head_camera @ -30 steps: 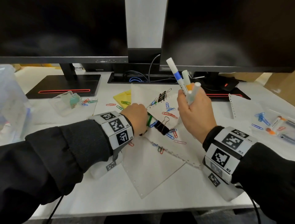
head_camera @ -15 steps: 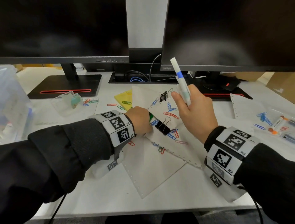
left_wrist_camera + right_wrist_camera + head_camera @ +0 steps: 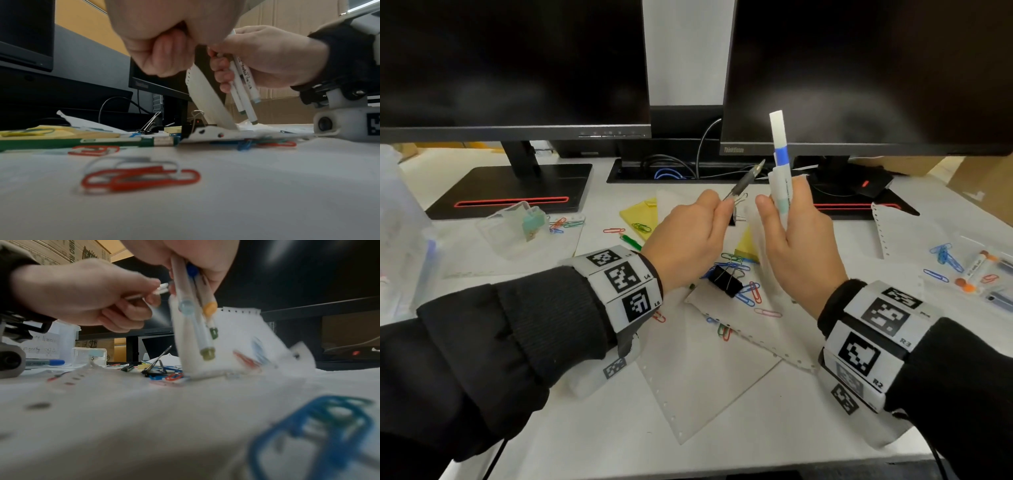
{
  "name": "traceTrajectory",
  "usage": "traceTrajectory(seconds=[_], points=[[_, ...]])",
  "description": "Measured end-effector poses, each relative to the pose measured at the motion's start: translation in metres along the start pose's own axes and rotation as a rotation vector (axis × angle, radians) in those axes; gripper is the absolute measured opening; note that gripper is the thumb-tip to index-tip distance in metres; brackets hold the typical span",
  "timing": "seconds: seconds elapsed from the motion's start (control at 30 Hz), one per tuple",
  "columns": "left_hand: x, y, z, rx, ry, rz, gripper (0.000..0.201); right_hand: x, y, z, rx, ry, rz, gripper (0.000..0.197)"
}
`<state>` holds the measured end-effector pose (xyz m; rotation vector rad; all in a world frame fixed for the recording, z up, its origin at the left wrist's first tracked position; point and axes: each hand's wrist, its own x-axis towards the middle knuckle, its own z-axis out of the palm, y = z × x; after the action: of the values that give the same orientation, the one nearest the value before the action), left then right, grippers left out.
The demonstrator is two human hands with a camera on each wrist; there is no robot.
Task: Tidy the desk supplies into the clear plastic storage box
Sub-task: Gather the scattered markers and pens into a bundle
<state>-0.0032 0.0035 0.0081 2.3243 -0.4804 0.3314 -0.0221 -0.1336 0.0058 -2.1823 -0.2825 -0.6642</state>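
A dark pen (image 3: 743,181) is pinched in the grip of the left hand (image 3: 688,240), between the thumb and curled fingers (image 3: 164,53), its tip slanted up toward the right hand (image 3: 796,246). In the right grip a bundle of white markers (image 3: 780,171) is clasped upright, the fingers wrapped round the barrels; the tallest marker carries a blue band, and the lower ends (image 3: 207,352) are seen hanging just above the paper in the right wrist view. Both hands are raised over the middle of the bench (image 3: 722,455), close together but not touching. Half a second ago the left hand was pressed low on the sheets beside the black binder clip (image 3: 726,281); it has since been lifted with the pen, and the right hand has been drawn nearer to it. The binder clip is left on the perforated paper (image 3: 698,383) below the hands, among coloured paper clips (image 3: 751,291). A green pen (image 3: 631,241) and yellow sticky notes (image 3: 640,217) lie behind the left wrist. Toward the right edge, more markers (image 3: 977,265) and blue clips (image 3: 941,253) are scattered. The clear plastic storage box (image 3: 400,233) stands at the left edge of the bench, well apart from both hands, with a small clear case (image 3: 513,222) between it and the sheets.
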Motion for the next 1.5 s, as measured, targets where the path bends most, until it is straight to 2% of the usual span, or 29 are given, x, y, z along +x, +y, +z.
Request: traceTrajectory(seconds=[0.1,0.17,0.27,0.37,0.57,0.67,0.73,0.8,0.93,1.03,1.17,1.2,1.27,1.33,1.37,1.43,1.5], points=[[-0.001,0.003,-0.001,-0.177,0.050,0.053,0.029,0.002,-0.001,0.001,0.021,0.018,0.006,0.022],[-0.003,0.004,0.000,-0.273,-0.017,0.097,0.026,0.004,-0.004,0.003,0.064,0.025,-0.003,0.025],[-0.008,0.008,0.002,-0.252,-0.140,0.154,0.024,0.005,-0.008,0.006,0.118,0.022,-0.004,0.028],[-0.007,0.011,0.003,-0.233,-0.165,0.171,0.031,0.007,-0.008,0.007,0.147,0.035,0.001,0.025],[-0.008,0.010,0.003,-0.252,-0.286,0.100,0.034,0.007,-0.005,0.007,0.131,0.040,-0.010,0.011],[-0.007,0.010,0.002,-0.291,-0.342,0.017,0.049,0.005,-0.008,0.009,0.173,0.032,-0.017,0.015],[-0.007,0.010,0.002,-0.304,-0.400,0.028,0.068,0.004,-0.011,0.009,0.209,0.016,-0.027,0.013],[-0.006,0.009,0.001,-0.343,-0.425,0.017,0.077,0.002,-0.014,0.010,0.254,0.002,-0.037,0.009],[-0.003,0.008,0.005,-0.321,-0.317,-0.043,0.060,0.001,-0.016,0.011,0.354,-0.002,-0.007,0.004],[-0.002,0.013,0.009,-0.245,-0.230,-0.012,0.045,0.001,-0.017,0.013,0.352,-0.003,-0.004,0.005],[-0.001,0.016,0.009,-0.262,-0.154,0.011,0.031,0.003,-0.017,0.014,0.395,0.015,0.023,0.007],[-0.001,0.016,0.009,-0.267,-0.142,0.027,0.028,0.004,-0.016,0.014,0.420,0.015,0.040,0.013],[-0.003,0.016,0.007,-0.297,-0.114,0.075,0.024,0.004,-0.016,0.013,0.459,-0.015,0.074,0.020],[-0.004,0.016,0.005,-0.344,-0.087,0.117,0.025,0.001,-0.017,0.010,0.519,-0.089,0.094,0.008],[-0.004,0.015,0.005,-0.359,-0.082,0.127,0.028,0.000,-0.019,0.009,0.529,-0.121,0.098,0.014],[-0.005,0.014,0.005,-0.356,-0.069,0.125,0.028,-0.002,-0.019,0.007,0.534,-0.167,0.102,0.020],[-0.004,0.014,0.006,-0.337,-0.055,0.092,0.026,-0.002,-0.018,0.005,0.513,-0.194,0.104,0.016]])
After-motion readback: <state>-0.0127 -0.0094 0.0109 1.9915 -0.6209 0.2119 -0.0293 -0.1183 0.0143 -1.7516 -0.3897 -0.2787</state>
